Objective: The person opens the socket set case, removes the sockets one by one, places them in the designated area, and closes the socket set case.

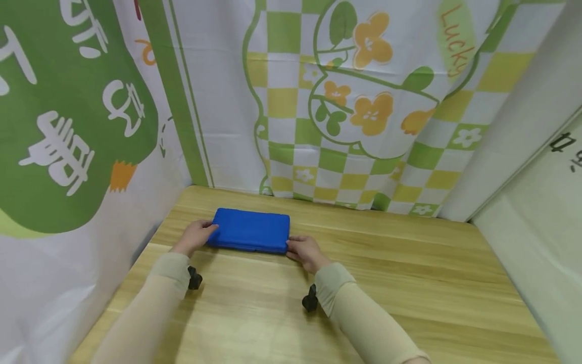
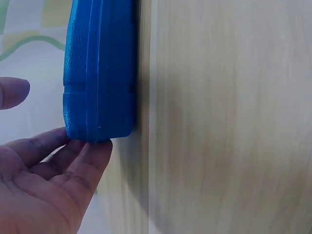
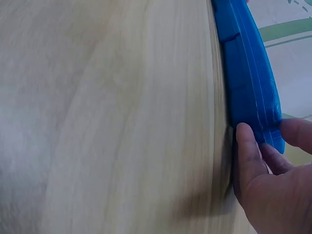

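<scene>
A flat blue plastic case (image 1: 251, 230) with rounded corners lies closed on the wooden table, its long side toward me. My left hand (image 1: 196, 236) is at its left end. In the left wrist view, the straight fingers (image 2: 92, 158) of that hand touch the end of the case, while the thumb stands apart above the lid. My right hand (image 1: 308, 252) holds the near right corner. In the right wrist view, its thumb (image 3: 296, 132) is at the lid edge and the fingertips are against the side. The inside of the case is hidden.
The wooden table (image 1: 400, 283) reaches back to a patterned curtain (image 1: 291, 101) behind the case. White and green sheeting (image 1: 59, 151) hangs at the left, and a pale panel (image 1: 541, 232) borders the right. A small black device (image 1: 310, 299) sits at each wrist.
</scene>
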{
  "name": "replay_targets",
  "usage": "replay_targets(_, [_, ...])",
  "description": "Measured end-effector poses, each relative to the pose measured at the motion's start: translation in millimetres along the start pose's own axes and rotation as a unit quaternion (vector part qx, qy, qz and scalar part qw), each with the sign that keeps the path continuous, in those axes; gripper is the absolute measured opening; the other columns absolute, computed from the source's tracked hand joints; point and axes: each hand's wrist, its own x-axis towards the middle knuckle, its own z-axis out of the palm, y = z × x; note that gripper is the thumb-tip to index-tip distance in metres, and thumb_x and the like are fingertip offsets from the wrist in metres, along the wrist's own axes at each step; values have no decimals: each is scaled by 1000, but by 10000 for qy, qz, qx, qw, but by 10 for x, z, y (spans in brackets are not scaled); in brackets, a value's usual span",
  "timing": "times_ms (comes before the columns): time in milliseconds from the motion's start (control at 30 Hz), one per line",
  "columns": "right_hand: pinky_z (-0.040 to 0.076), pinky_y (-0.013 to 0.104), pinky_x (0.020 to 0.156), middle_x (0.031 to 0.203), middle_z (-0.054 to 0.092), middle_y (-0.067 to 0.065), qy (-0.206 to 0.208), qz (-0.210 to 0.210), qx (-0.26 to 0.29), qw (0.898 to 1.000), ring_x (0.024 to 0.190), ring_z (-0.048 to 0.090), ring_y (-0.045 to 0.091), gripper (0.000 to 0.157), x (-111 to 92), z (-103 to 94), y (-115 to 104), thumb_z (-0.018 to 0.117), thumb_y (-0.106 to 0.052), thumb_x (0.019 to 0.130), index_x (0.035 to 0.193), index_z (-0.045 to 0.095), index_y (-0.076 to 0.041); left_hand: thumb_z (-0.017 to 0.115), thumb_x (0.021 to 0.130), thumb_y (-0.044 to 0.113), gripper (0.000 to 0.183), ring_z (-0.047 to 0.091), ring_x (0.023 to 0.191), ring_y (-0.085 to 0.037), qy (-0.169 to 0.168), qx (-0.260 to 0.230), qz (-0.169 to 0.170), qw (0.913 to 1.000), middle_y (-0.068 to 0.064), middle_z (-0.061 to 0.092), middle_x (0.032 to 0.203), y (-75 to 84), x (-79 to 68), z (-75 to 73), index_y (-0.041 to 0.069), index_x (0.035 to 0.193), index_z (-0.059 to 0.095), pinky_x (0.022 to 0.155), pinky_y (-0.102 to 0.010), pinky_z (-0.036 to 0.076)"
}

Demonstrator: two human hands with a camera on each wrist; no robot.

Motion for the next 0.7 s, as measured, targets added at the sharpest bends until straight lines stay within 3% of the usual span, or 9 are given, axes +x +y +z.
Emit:
replay_targets(100, [55,38,97,138,56,33,42,-9,-156,9999,113,63,28,41,-7,-47,4,56,4,103,141,49,18,49,108,27,59,40,140,-51,-36,26,-6,10000,-37,43,150,14,-16,29,-18,146,43,113,-59,36])
replay_targets(333, [53,42,101,146,49,34,-59,-94,-407,9991,127,59,37,48,-73,-199,-2,55,4,104,149,43,14,50,107,27,61,39,140,-52,-143,-16,136,9998,-37,42,150,70,-23,141,-18,147,42,113,-59,36])
replay_targets(567, [58,34,89,137,58,31,-95,41,-645,9979,103,66,22,49,-166,-385,-8,56,3,103,150,44,11,52,106,24,58,42,139,-51,-37,25,193,9998,-37,45,148,190,-70,315,-19,144,45,113,-58,37])
replay_targets(700, [58,35,90,141,55,31,-104,76,-690,9975,102,65,20,50,-205,-508,-32,56,2,104,151,43,11,53,103,22,57,49,133,-49,113,72,292,9995,-36,50,144,253,-101,432,-18,143,47,110,-57,42])
